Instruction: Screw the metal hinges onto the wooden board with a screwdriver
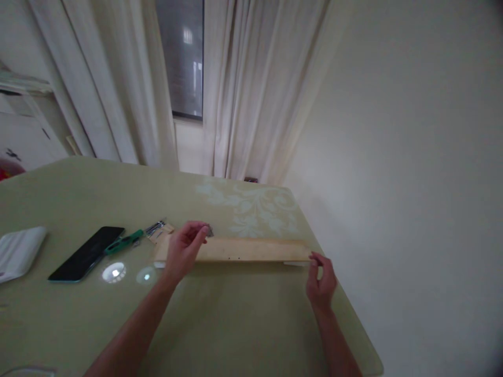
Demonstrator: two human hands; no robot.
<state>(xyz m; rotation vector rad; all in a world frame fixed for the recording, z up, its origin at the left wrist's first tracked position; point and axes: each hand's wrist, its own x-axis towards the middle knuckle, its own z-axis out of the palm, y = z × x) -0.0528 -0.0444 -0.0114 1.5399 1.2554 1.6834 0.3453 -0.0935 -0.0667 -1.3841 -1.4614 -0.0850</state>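
A long pale wooden board [255, 249] lies crosswise on the table, with two small dark holes near its front edge. White pieces show under both of its ends. My left hand [184, 250] is over the left part of the board, thumb and fingers pinched on a small grey metal piece [210, 230]; its exact shape is too blurred to make out. At the board's right end is my right hand [321, 277], closed with thumb and forefinger at the corner. My left hand and wrist hide some of the board's left part.
Left of the board lie a green-handled screwdriver [124, 242], several small metal parts [156, 226] and a black phone [87, 254]. A white packet [21, 251] sits farther left. The green table [236, 324] ends close to the wall on the right; curtains [251, 94] hang behind.
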